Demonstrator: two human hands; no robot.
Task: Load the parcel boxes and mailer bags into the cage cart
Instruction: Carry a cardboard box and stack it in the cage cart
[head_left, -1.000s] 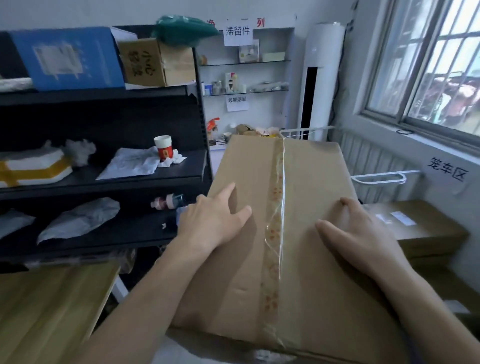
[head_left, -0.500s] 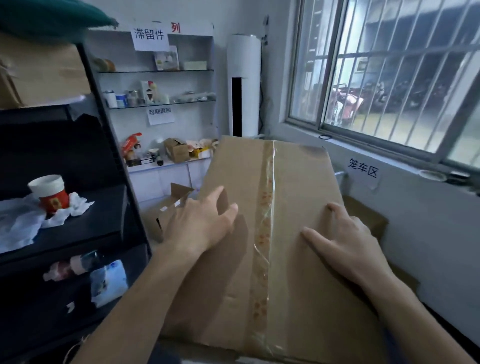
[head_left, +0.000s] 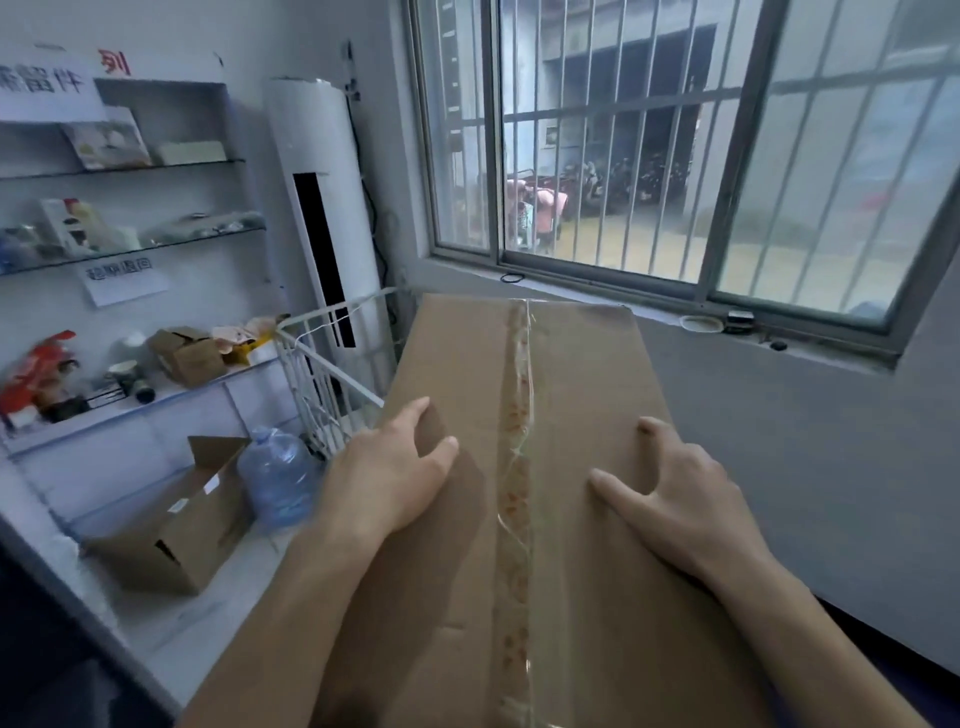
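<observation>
A large parcel box (head_left: 519, 545) is held lengthwise in front of the person, its taped seam (head_left: 517, 467) running away from the camera. The left hand (head_left: 389, 478) is laid flat on the cardboard near the box's left edge, thumb and forefinger spread wide. The rest of its fingers cannot be made out. The right hand (head_left: 680, 499) is pressed on the right half of the top, thumb stretched toward the seam and fingers arched, nothing being gripped. Just beyond the left hand, the white wire rail of the cage cart (head_left: 322, 374) is seen passing behind the box's left side. An open cardboard carton (head_left: 176, 525) and a blue water bottle (head_left: 278, 478) are seen on the floor to the left. Behind them, cluttered wall shelves (head_left: 130, 166) and a white standing air conditioner (head_left: 327, 218) are visible. A barred window (head_left: 675, 156) is set in the wall behind the box's far end.
</observation>
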